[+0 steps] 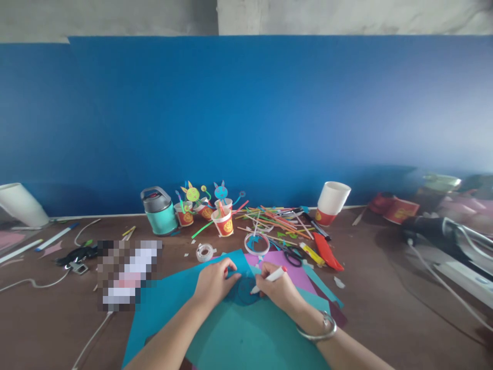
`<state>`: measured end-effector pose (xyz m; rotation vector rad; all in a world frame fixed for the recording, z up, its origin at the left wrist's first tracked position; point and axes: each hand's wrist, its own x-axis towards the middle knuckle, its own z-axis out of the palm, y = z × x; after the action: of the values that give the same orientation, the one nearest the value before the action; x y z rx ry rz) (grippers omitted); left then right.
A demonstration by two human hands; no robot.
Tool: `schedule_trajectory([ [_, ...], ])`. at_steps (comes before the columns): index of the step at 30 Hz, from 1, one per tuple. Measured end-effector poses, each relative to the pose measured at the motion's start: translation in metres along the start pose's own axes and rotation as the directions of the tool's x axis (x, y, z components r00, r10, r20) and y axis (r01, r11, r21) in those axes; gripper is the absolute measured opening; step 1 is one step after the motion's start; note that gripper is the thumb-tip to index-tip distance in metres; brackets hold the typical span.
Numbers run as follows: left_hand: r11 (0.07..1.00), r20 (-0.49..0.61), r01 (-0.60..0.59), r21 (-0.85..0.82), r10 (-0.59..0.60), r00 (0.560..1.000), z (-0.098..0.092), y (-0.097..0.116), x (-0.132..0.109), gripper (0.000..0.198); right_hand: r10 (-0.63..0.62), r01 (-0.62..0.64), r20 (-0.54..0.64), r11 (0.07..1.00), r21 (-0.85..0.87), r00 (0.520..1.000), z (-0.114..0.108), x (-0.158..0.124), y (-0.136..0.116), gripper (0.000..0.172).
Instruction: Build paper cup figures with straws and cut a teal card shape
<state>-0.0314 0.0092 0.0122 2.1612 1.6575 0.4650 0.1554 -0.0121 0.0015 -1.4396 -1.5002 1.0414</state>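
Note:
My right hand [277, 290] grips a white marker with red ends [276, 274], its tip low over a round dark-blue shape [246, 292] on the paper. Whether that round is a loose piece or only drawn I cannot tell. To its left, my left hand [215, 281] has curled fingers, with thumb and forefinger pressing the blue paper [169, 293] at the round's edge. Under my forearms lies a teal sheet [246, 334]. A pink-purple sheet [296, 270] shows behind my right hand.
Behind the paper stand a tape roll [205, 252], a larger tape ring [257, 244], black-handled scissors [293, 257], a yellow glue tube [311, 254] and many coloured straws [269, 221]. Paper cups with craft faces [222, 222], a turquoise flask [159, 213] and stacked cups [332, 203] line the blue panel.

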Motion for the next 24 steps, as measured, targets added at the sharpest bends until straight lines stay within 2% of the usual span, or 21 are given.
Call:
schedule_trajectory([
  [24, 1.000, -0.011, 0.009, -0.001, -0.009, 1.000, 0.0008, -0.0004, 0.0001, 0.016, -0.006, 0.006, 0.043, 1.000, 0.011, 0.999, 0.0014, 0.0011, -0.0015, 0.021],
])
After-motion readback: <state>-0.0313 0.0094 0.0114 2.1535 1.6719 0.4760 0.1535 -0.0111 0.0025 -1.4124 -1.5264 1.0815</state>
